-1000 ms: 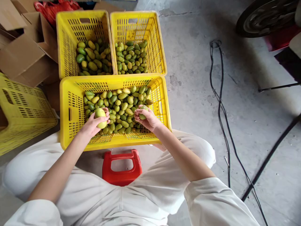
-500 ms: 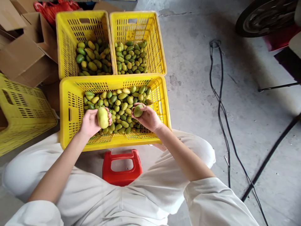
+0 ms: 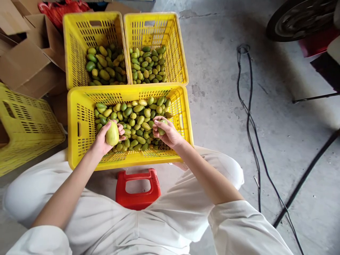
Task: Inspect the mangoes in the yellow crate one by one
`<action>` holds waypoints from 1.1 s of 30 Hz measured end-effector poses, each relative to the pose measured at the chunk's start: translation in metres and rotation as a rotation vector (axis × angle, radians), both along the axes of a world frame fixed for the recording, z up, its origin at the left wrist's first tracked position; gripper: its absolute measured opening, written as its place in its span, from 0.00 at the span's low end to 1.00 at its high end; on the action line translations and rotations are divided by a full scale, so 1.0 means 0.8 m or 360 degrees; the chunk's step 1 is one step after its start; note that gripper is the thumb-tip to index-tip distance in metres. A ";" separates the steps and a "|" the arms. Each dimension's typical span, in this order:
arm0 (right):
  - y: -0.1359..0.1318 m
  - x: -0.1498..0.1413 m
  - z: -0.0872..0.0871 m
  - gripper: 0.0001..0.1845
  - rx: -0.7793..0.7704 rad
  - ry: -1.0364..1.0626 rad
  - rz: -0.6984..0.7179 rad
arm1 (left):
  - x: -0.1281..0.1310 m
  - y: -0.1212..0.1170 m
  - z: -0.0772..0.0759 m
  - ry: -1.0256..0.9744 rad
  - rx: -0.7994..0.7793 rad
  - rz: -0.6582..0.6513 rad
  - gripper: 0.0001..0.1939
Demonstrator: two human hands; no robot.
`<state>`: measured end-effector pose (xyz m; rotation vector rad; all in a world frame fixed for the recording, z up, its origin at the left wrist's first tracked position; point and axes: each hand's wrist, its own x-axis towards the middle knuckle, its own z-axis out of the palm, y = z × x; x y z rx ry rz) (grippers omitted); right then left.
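My left hand point(image 3: 101, 142) is closed around a pale yellow-green mango point(image 3: 112, 134), held above the left part of the front yellow crate point(image 3: 130, 163). On the other side, my right hand point(image 3: 171, 136) grips a smaller green mango point(image 3: 162, 128), partly hidden by the thumb and fingers. Beneath both hands lies a heap of small green and yellow mangoes point(image 3: 138, 128) inside that crate.
Behind stand a back left crate point(image 3: 67, 49) and a back right crate point(image 3: 183, 49), both with mangoes. Another yellow crate point(image 3: 32, 131) and cardboard boxes point(image 3: 23, 67) are leftward. A red plastic stool point(image 3: 138, 202) sits between my legs. Black cables point(image 3: 249, 113) cross the floor rightward.
Both hands have turned the mangoes in their grasp, with the palms opening upward and then rolling back. The right hand has shifted slightly right since half a second ago. The crates have stayed put.
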<state>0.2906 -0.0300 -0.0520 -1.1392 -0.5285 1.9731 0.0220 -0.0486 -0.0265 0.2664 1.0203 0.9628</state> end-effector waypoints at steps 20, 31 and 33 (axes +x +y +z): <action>-0.006 -0.006 0.000 0.39 0.0077 0.0074 -0.0019 | -0.006 -0.003 -0.008 0.0013 0.0141 -0.0020 0.25; -0.004 -0.004 0.001 0.26 0.0094 0.0021 0.0035 | -0.003 0.004 0.005 -0.0161 -0.0110 0.0064 0.15; -0.003 -0.004 -0.002 0.23 0.0050 0.0054 0.0008 | -0.003 0.006 0.004 -0.0173 -0.0105 0.0188 0.13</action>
